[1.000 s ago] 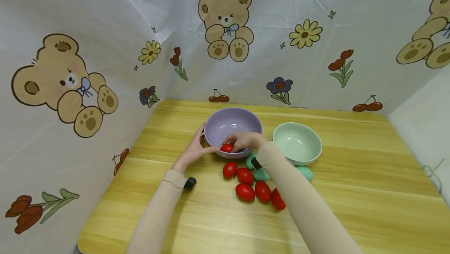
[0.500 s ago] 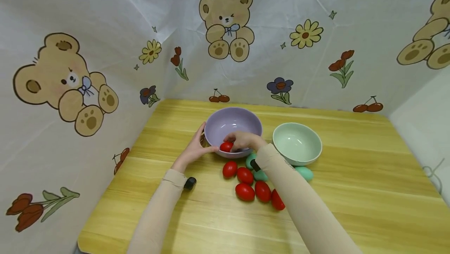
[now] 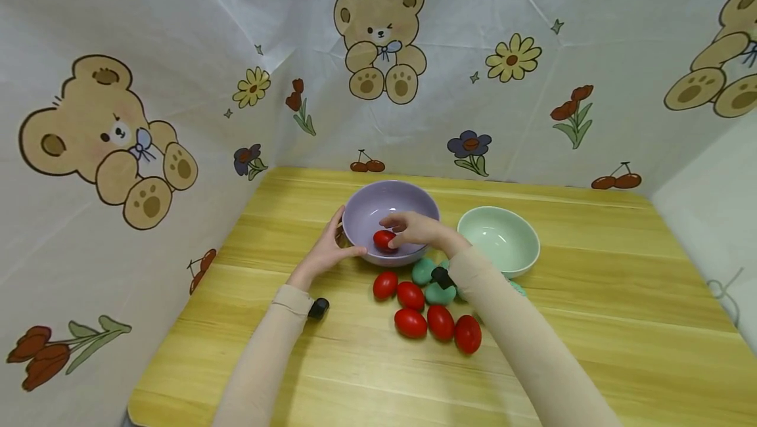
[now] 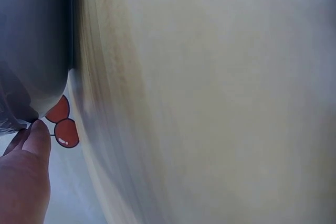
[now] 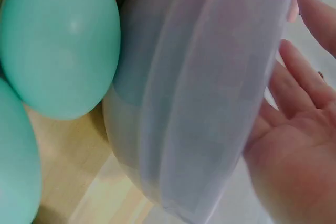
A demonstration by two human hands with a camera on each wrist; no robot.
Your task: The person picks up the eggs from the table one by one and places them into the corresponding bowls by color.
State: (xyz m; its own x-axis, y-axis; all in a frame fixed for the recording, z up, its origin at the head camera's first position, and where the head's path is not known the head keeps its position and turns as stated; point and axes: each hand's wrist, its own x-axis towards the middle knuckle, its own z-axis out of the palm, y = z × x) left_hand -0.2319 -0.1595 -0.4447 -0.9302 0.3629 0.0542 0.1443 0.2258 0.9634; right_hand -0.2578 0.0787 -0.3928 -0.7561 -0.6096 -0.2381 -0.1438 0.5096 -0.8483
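Note:
In the head view, a purple bowl (image 3: 408, 197) stands on the table with a red egg (image 3: 384, 240) inside it. My left hand (image 3: 325, 253) holds this bowl at its left side, thumb at the near rim and fingers along the outer wall. Inside the bowl, my right hand (image 3: 416, 228) hovers over the egg with its fingers spread loosely; the thumb overlaps the egg's edge. The right wrist view shows that hand's fingers relaxed beyond the bowl's rim, while the egg is hidden there. Several red eggs (image 3: 411, 323) lie in front of the bowl.
Several green eggs (image 3: 440, 293) lie by the purple bowl, partly under the right forearm. A light green bowl (image 3: 499, 236) stands to the right on the wooden table (image 3: 621, 295). A bear-print cloth (image 3: 449, 13) hangs behind.
The right hand has loosened from the red egg and risen slightly to the right, leaving the egg in the purple bowl. The left hand stays on the bowl.

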